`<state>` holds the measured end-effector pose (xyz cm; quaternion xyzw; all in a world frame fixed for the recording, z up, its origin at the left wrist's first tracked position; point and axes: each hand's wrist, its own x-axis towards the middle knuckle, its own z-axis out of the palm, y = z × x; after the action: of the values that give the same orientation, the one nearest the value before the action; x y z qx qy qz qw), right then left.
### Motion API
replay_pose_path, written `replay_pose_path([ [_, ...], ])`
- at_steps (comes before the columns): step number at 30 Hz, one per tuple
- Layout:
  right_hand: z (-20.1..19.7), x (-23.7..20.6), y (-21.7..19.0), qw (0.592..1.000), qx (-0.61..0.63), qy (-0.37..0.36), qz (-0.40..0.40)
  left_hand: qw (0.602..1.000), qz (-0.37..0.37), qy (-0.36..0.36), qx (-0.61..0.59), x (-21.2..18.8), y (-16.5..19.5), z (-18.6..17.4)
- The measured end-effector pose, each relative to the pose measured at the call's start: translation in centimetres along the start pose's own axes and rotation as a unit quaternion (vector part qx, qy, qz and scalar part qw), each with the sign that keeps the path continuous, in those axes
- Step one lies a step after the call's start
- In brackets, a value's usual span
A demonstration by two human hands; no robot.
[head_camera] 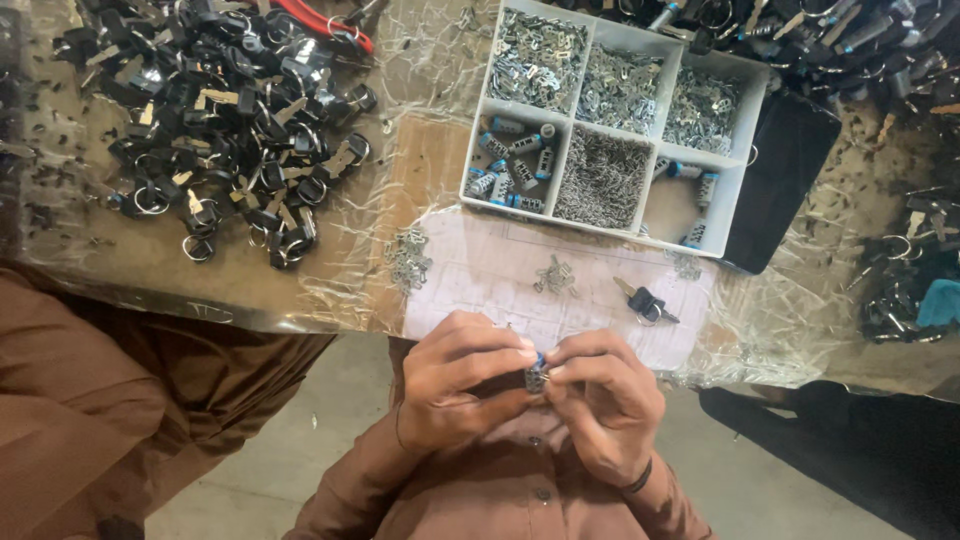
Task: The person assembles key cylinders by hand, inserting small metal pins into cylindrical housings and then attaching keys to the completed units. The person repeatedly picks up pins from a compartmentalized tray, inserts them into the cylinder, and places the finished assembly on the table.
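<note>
Two hands meet over a person's lap at the edge of a plastic-covered table [250, 290]. The left hand [462, 385] and right hand [600, 400] both pinch one small metal lock cylinder [536, 377] with a blue end, fingertips closed tight around it; it sits between the two thumbs, just off the table's near edge.

On the table lies one white sheet [480, 270] carrying three loose clusters of small metal plates [408, 260] and one black-headed key [645, 301] on a ring. Beyond the sheet stands one white tray [612, 120] with six compartments: three in the far row are heaped with small metal parts, the near left holds blue-tipped cylinders, the near middle a mass of fine metal pieces, the near right a few cylinders. A black case [785, 180] lies touching the tray's right side.

One large heap of black keys on rings [220, 130] covers the table's left; too many to count. More keys are piled at the right.
</note>
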<state>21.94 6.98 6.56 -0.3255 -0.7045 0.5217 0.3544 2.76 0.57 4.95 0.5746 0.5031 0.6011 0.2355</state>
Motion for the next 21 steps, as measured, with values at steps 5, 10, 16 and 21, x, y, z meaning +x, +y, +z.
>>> replay_pose_path([
  [5,-0.4,0.2,0.3,0.998,-0.02,-0.021,0.048,1.0,0.004,0.002,0.008,-0.1,-0.2,0.2],
  [10,-1.3,0.3,1.7,0.951,0.244,-0.068,0.179,1.0,0.007,-0.014,0.022,-0.1,-0.3,0.2],
  [16,-0.4,1.1,3.2,0.926,0.3,-0.054,0.223,1.0,0.009,-0.01,0.01,-0.7,-0.4,-0.3],
  [21,3.6,2.8,3.1,0.939,-0.313,-0.077,-0.12,0.998,-0.013,0.061,0.006,-1.8,-1.1,-2.8],
])
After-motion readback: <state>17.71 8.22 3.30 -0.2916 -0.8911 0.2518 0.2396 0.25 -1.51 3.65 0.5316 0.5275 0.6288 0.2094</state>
